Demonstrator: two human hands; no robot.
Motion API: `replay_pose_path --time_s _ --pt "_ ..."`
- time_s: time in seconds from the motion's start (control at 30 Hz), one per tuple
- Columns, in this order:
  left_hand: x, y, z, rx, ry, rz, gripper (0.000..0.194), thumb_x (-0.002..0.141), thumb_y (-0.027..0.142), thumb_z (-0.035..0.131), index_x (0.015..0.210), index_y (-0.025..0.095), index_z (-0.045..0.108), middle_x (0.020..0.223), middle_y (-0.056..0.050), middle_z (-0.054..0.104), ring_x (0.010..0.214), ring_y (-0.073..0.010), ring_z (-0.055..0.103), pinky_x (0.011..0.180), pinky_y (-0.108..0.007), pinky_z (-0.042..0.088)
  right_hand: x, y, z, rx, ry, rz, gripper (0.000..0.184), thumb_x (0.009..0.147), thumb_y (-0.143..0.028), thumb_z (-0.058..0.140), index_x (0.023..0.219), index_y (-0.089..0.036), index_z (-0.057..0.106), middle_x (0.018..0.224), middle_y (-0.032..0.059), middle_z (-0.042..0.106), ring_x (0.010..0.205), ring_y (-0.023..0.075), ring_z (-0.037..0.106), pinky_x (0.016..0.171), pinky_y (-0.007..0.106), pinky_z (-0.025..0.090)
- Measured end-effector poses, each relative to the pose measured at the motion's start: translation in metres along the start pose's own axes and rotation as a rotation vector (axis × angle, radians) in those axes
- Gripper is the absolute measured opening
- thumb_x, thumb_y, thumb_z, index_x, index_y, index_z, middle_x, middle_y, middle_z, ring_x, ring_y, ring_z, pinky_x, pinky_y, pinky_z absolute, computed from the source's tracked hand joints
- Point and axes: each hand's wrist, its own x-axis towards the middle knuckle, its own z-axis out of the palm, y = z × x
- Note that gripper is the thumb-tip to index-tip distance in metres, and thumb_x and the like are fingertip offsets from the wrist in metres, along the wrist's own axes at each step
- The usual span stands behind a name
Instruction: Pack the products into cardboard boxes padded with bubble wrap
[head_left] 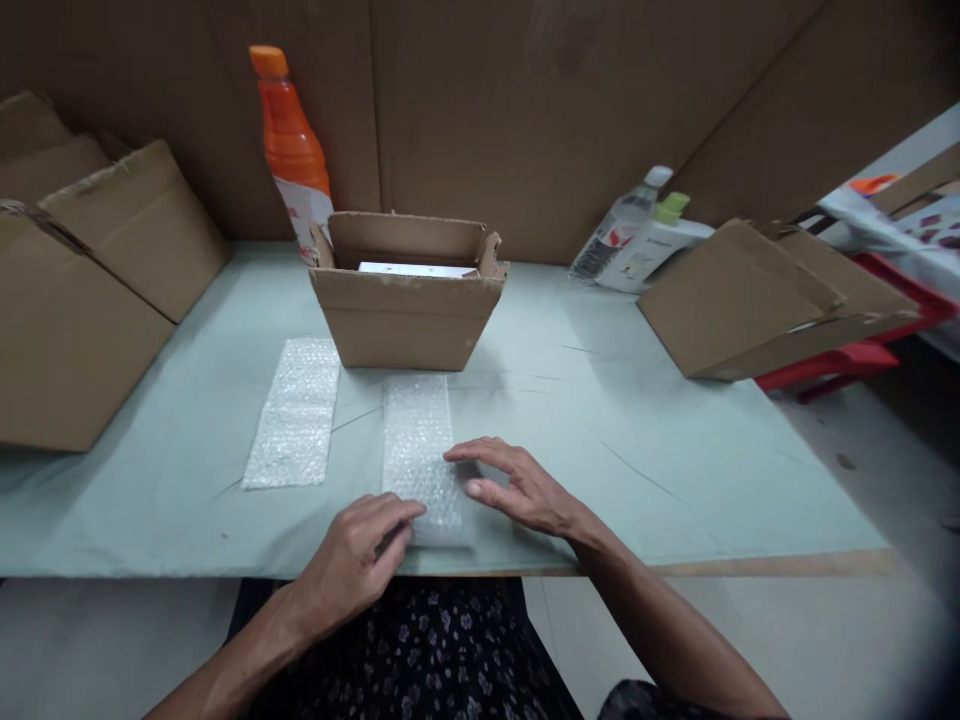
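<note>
A bubble wrap sheet or pouch (418, 440) lies lengthwise in front of me, its lower end near the table's front edge. My left hand (367, 545) is at its lower left side, index finger stretched over the wrap and thumb slightly apart. At its right edge hovers or rests my right hand (521, 485), fingers apart and holding nothing; contact is unclear. To the left, a second bubble wrap piece (294, 415) lies flat. Just behind stands an uncovered cardboard box (405, 320) with a white item (416, 269) showing inside.
Large cardboard boxes (82, 310) stand at the left, and another tilted box (739, 300) at the right. An orange bottle (292, 140), a clear bottle (619, 230) and a white bottle (649, 250) stand or lean at the back. A red stool (832, 362) is beyond the table (570, 420).
</note>
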Motion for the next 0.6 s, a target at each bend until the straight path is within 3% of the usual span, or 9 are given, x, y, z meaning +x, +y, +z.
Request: replay_pose_path --time_s 0.13,0.23,0.37,0.47,0.6 --pt "-0.014 0.006 -0.008 -0.030 -0.094 0.016 0.029 0.094 0.008 0.050 0.113 0.022 0.066 0.090 -0.002 0.075 0.079 -0.0147 0.071 0.071 -0.026 0.056 0.025 0.015 -0.001 -0.164 0.112 0.045 0.034 0.099 -0.039 0.059 0.129 -0.024 0.067 0.131 0.0108 0.069 0.122 0.0271 0.064 0.107 0.050 0.049" --pt "-0.020 0.005 -0.009 -0.027 -0.081 0.003 0.028 0.094 0.008 0.050 0.112 0.022 0.066 0.089 -0.003 0.074 0.079 -0.0153 0.070 0.070 -0.027 0.057 0.054 0.024 0.009 -0.416 0.061 0.026 0.040 0.091 -0.028 0.068 0.130 -0.021 0.066 0.141 0.0147 0.062 0.129 0.0316 0.057 0.108 0.055 0.046" --pt "-0.020 0.006 -0.014 -0.032 -0.064 -0.002 0.026 0.094 0.008 0.050 0.109 0.021 0.067 0.086 -0.002 0.073 0.076 -0.0148 0.069 0.068 -0.026 0.056 0.081 0.024 0.028 -0.595 -0.035 -0.074 0.016 0.092 -0.020 0.065 0.105 -0.017 0.073 0.130 0.0146 0.067 0.119 0.0309 0.059 0.100 0.051 0.045" --pt "-0.021 0.010 -0.030 -0.044 -0.030 0.003 0.026 0.093 0.007 0.050 0.107 0.021 0.067 0.083 -0.001 0.072 0.074 -0.0133 0.068 0.066 -0.024 0.056 0.087 0.016 0.036 -0.621 -0.010 -0.175 0.009 0.093 -0.017 0.063 0.095 -0.017 0.072 0.115 0.0117 0.072 0.108 0.0278 0.060 0.094 0.046 0.043" --pt "-0.033 0.015 -0.070 0.028 0.102 0.034 0.027 0.093 0.007 0.053 0.111 0.023 0.067 0.085 -0.001 0.072 0.076 -0.0124 0.069 0.067 -0.021 0.057 0.103 -0.011 0.043 -0.623 0.156 -0.327 0.014 0.099 -0.020 0.055 0.099 -0.020 0.068 0.122 0.0115 0.069 0.112 0.0265 0.057 0.095 0.043 0.039"
